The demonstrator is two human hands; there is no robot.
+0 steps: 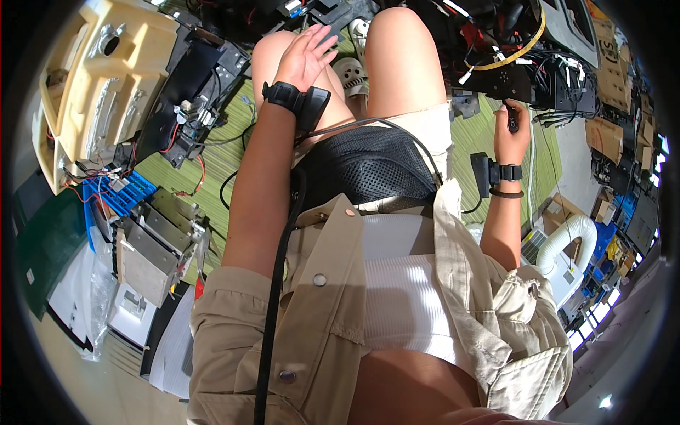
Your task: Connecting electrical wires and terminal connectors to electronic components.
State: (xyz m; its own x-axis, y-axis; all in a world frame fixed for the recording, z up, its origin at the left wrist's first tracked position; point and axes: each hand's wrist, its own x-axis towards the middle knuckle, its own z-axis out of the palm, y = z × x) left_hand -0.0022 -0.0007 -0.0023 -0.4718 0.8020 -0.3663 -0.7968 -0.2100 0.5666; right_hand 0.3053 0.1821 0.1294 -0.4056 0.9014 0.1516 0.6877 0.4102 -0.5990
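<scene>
My left hand (306, 58) is raised over my left knee, palm up, fingers spread and nothing in them. A black strap (285, 96) with a dark box-like piece (312, 110) sits on that wrist. Off to the right, my right hand (511, 131) is closed around a small black handheld device (512, 119), its thumb near the top end. Its full shape is hidden by the fingers. Another black strap (507, 172) with a box (482, 174) is on the right wrist. Just beyond the right hand lies a bundle of black cables (559, 113).
At the left stand a large cream moulded shell (127, 64), a blue slatted crate (131, 193) and a metal assembly (152, 244). Electronics with a yellow cable loop (535, 49) fill the far right. A white ribbed hose (577, 237) curves at the right. Green mat (471, 134) covers the floor.
</scene>
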